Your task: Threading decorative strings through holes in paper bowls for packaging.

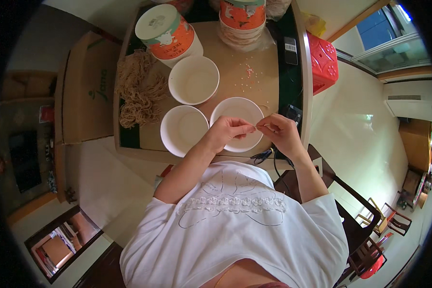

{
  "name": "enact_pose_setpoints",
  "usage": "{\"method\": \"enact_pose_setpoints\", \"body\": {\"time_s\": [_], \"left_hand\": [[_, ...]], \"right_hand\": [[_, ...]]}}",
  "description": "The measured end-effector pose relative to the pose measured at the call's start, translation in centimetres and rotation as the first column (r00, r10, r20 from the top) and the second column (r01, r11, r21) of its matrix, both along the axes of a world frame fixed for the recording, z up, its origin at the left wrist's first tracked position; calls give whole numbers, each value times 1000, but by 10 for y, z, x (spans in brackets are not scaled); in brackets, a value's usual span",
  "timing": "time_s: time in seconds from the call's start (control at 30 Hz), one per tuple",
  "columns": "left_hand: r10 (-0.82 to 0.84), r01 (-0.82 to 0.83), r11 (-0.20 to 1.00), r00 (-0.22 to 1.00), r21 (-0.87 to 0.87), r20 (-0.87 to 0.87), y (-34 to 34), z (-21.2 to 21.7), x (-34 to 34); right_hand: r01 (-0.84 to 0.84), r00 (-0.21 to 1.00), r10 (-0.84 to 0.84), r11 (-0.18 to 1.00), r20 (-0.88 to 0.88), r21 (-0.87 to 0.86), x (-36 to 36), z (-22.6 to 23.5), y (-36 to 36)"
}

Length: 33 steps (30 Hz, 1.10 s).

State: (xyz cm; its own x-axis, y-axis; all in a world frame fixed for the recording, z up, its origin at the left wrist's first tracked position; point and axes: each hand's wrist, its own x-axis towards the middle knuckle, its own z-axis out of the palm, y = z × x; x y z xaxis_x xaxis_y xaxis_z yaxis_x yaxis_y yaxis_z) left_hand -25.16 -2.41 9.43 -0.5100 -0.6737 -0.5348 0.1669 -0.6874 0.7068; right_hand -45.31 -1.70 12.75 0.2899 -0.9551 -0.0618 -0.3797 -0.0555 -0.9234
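Observation:
My left hand (229, 132) and my right hand (279, 133) meet over the right-hand white paper tub (236, 102), both closed in a pinch. Their fingertips almost touch. What lies between them is too small to make out. A short bit of beige string (263, 106) shows just beyond my right fingers. Two more white tubs stand close by, one to the left (165, 132) and one farther back (195, 61). Small pink and white beads (250, 72) are scattered on the brown board (269, 53) beyond my hands.
Beige string (138, 89) lies tangled at the board's left. Behind are stacked orange printed tubs (175, 41) and another stack (243, 21). A dark phone-like device (290, 50), a black cable (263, 156) and a red stool (323, 62) are to the right. A large cardboard box (89, 91) stands left.

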Motion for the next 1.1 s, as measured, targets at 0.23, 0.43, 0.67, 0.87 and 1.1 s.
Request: {"method": "enact_pose_setpoints", "body": {"time_s": [0.23, 0.43, 0.67, 0.87, 1.1], "left_hand": [[170, -46, 910, 947, -411, 271, -5, -33, -17], [394, 77, 726, 767, -683, 506, -8, -69, -36], [124, 366, 785, 699, -501, 705, 20, -51, -45], [323, 236, 734, 703, -636, 633, 30, -53, -36], [217, 52, 861, 862, -506, 458, 38, -17, -3]], "right_hand": [[73, 997, -73, 994, -2, 80, -9, -19, -9], [82, 926, -230, 897, 299, 435, -32, -104, -44], [243, 882, -394, 851, 261, 465, -5, -114, -7], [394, 833, -495, 844, 248, 363, 19, -119, 2], [359, 787, -475, 872, 395, 333, 50, -92, 8]]}}
